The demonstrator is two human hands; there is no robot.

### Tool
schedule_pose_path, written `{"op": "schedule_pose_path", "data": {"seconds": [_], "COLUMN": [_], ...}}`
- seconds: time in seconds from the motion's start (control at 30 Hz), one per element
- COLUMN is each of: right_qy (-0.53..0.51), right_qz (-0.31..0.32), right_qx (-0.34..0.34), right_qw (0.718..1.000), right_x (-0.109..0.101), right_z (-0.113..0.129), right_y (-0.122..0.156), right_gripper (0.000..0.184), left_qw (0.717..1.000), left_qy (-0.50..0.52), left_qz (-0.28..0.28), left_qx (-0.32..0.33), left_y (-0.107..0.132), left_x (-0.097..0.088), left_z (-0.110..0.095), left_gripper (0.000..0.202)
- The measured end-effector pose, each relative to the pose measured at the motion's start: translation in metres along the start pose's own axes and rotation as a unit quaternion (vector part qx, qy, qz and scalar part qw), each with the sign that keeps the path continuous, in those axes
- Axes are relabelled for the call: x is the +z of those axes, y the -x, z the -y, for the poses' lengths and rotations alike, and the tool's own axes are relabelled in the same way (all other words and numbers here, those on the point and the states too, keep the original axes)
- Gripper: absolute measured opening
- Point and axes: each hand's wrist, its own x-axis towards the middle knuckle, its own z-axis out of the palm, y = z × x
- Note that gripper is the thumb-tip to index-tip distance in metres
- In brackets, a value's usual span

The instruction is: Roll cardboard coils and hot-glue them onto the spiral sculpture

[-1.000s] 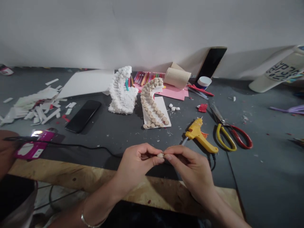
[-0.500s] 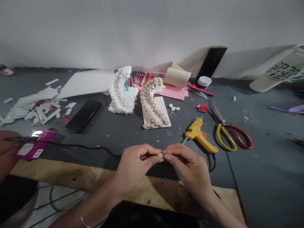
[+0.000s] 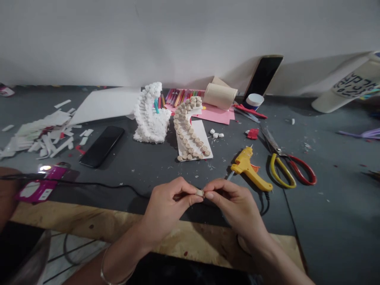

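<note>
Low over the front of the table, my left hand (image 3: 169,206) and my right hand (image 3: 233,204) meet fingertip to fingertip. Thumb and forefinger of each pinch a small beige roll (image 3: 199,192) between them; its far end is partly covered by the fingers. Beyond them stands a curved white model (image 3: 190,142) dotted with similar beige rolls on a white base. To its left is a second curved model (image 3: 151,122), covered in white lumps. A yellow glue gun (image 3: 249,168) lies just beyond my right hand.
Scissors (image 3: 280,158) with red and yellow handles lie right of the glue gun. At left are a black phone (image 3: 102,146), white strips (image 3: 44,134) and a magenta device (image 3: 43,184) with a lit lamp. A beige roll of material (image 3: 220,96) lies at the back.
The small roll shows a little more of its length between my fingertips, turned slightly. Both hands stay nearly in place; the view has shifted slightly.
</note>
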Motion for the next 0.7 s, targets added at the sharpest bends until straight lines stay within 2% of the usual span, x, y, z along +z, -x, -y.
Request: {"op": "schedule_pose_path", "data": {"seconds": [0.13,0.23,0.33,0.43,0.57,0.7], "right_qy": [-0.011,0.006,0.042,0.077,0.098,0.109], "right_qz": [0.003,-0.027,-0.034,-0.022,-0.019,-0.020], "right_qx": [-0.001,-0.027,-0.044,-0.062,-0.090,-0.121], "right_qw": [1.000,0.999,0.998,0.995,0.991,0.986], "right_x": [-0.002,-0.004,-0.006,-0.007,-0.008,-0.009], "right_z": [-0.006,-0.009,-0.011,-0.013,-0.013,-0.010], "right_y": [-0.003,-0.004,-0.002,-0.001,0.001,0.002], "right_gripper": [0.026,0.030,0.029,0.026,0.022,0.018], "left_qw": [0.999,0.988,0.946,0.892,0.830,0.800], "left_qy": [-0.010,-0.142,-0.316,-0.426,-0.499,-0.528], "left_qz": [-0.040,-0.064,-0.035,0.011,0.086,0.137], "left_qx": [0.006,0.013,0.069,0.154,0.234,0.251], "left_y": [-0.009,-0.025,-0.038,-0.042,-0.042,-0.049], "left_x": [-0.015,-0.039,-0.061,-0.072,-0.077,-0.081], "left_z": [0.014,0.027,0.038,0.044,0.044,0.036], "left_gripper": [0.009,0.007,0.011,0.019,0.021,0.020]}}
